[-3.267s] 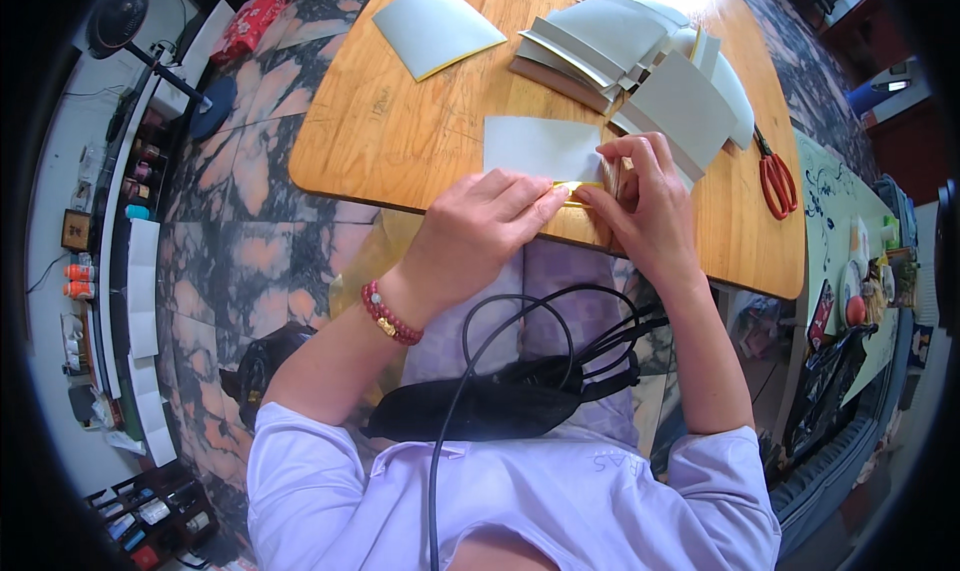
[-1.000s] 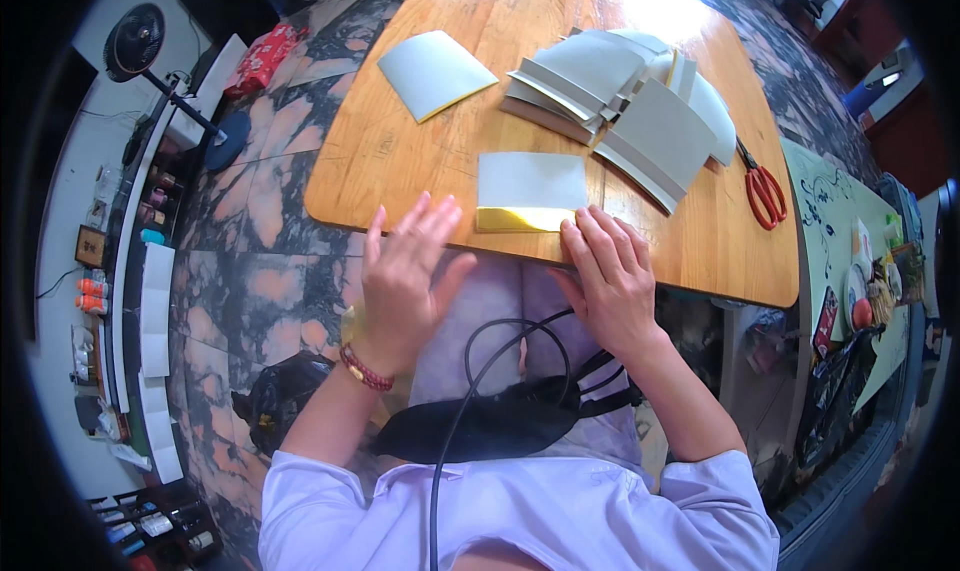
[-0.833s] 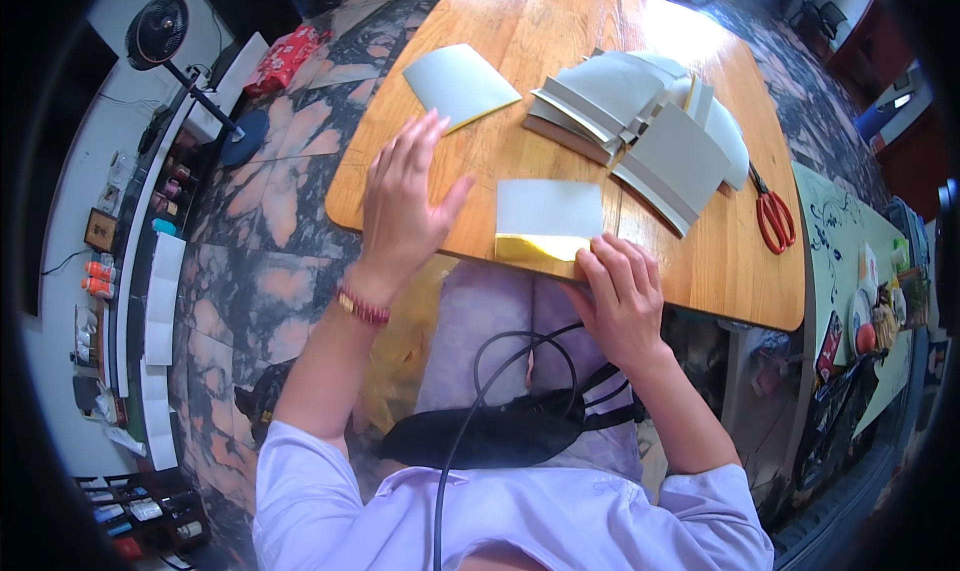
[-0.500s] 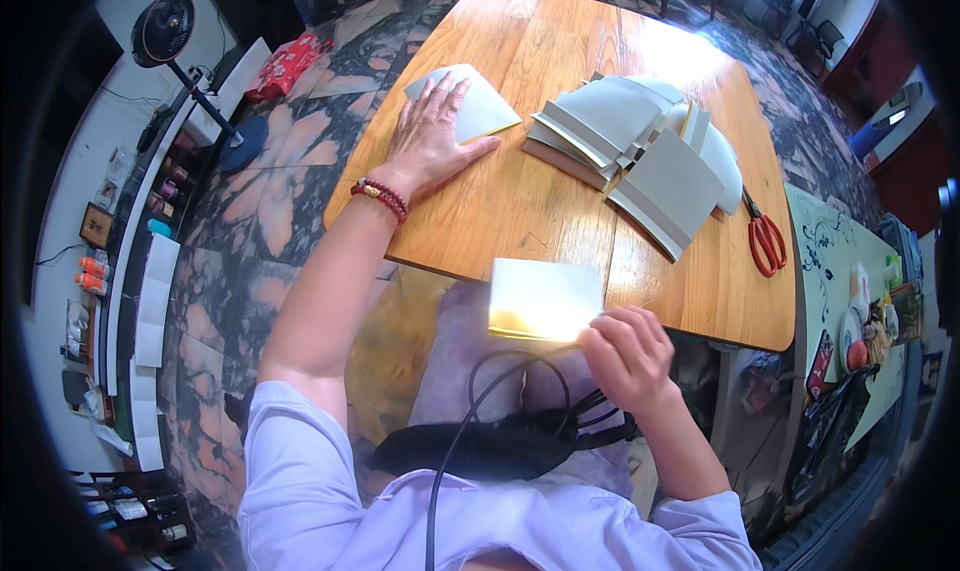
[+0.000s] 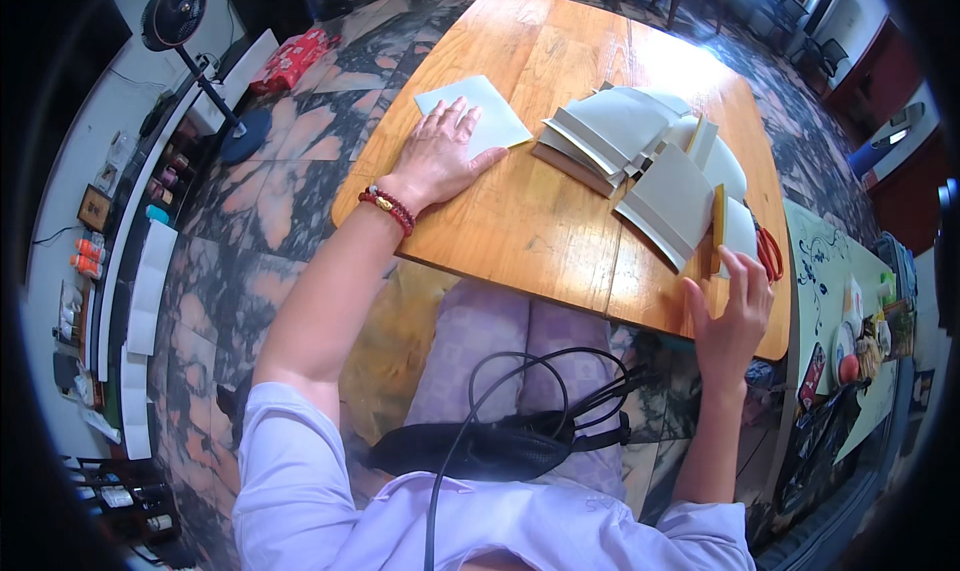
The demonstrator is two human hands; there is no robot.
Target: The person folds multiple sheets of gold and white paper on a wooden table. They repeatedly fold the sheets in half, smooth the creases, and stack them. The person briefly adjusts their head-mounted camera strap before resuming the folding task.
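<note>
My left hand (image 5: 438, 159) lies flat, fingers stretched, on a white paper sheet (image 5: 503, 123) at the table's left side. My right hand (image 5: 735, 316) is at the table's front right, thumb and fingers apart. Its fingertips are at the lower edge of a small white folded card (image 5: 739, 233) with a yellow edge; whether they touch it I cannot tell. That card stands tilted against a loose pile of white and grey folded sheets (image 5: 625, 126). Behind the card, only the red handles of the scissors (image 5: 769, 255) show.
The wooden table (image 5: 520, 241) has its front edge over my lap. A black pouch (image 5: 480, 451) with looping cables lies at my waist. To the right stands a pale green table (image 5: 815, 231) with assorted items. A black fan (image 5: 172, 13) stands at the far left.
My right hand has moved from above my lap to the right, and the yellow-edged card now rests by the pile over the scissors. Its fingers have opened. My left hand stays on its sheet.
</note>
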